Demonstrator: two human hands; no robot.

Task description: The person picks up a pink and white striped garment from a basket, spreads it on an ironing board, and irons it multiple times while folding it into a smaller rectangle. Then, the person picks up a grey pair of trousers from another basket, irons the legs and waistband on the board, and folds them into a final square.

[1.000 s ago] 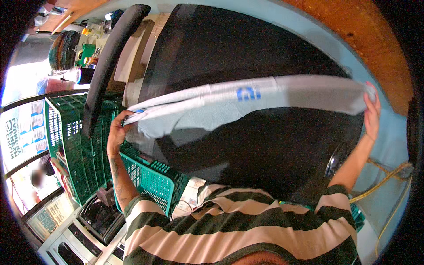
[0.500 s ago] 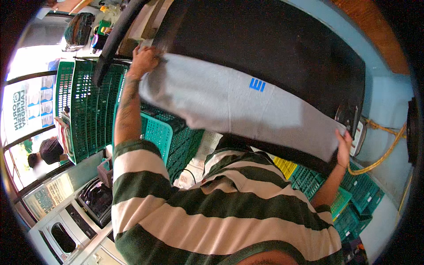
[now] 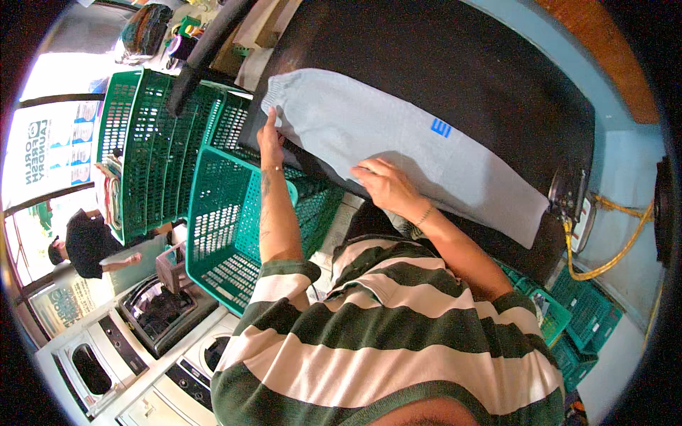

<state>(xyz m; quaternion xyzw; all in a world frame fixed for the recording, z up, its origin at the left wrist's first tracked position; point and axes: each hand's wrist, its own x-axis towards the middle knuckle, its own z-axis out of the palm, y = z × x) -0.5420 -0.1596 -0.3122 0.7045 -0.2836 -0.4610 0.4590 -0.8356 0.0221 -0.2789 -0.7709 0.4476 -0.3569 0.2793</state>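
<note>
A pair of light-grey sweatpants [image 3: 398, 142], folded lengthwise, lies across a black padded ironing surface [image 3: 462, 64]. Its ribbed cuff is at the left end, and a small blue mark shows toward the right. My left hand [image 3: 271, 142] grips the near edge by the cuff, one digit on top, the others partly hidden. Over the middle of the near edge, my right hand [image 3: 389, 186] has its fingers stretched leftward, slightly bent, against the cloth. A steam iron [image 3: 565, 190] stands at the right end of the surface, close to the garment's wide end.
Stacked green plastic baskets [image 3: 153, 153] stand at the left, and another green basket [image 3: 224, 231] sits beside my left forearm. Green crates [image 3: 582, 305] are at the lower right. A yellow hose [image 3: 604, 272] loops from the iron. Washing machines [image 3: 106, 362] and a person in black [image 3: 89, 241] are farther left.
The sweatpants now lie flatter and farther onto the surface. My right hand has left the right end for the middle of the near edge. My left hand has come down nearer the cuff's lower corner.
</note>
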